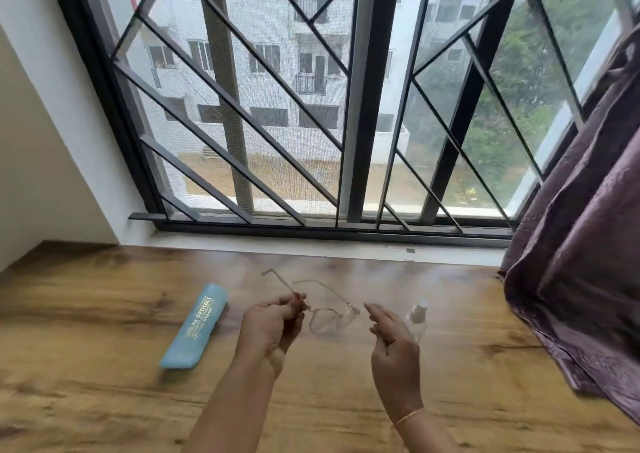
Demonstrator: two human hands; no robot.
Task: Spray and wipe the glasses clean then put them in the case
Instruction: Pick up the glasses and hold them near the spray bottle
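Aloft, glasses [332,321] in clamped fingers [298,299] of left hand [273,324], temple [277,281] toward far left; right hand [391,345] fingers [375,311] apart.

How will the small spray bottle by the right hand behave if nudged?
Likely tips easily: the spray bottle stands tall and narrow on the wooden table. Probably light: small and see-through. Round body, so it may roll once down.

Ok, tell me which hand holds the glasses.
The left hand pinches the glasses by the frame; the right hand hovers open, holding nothing.
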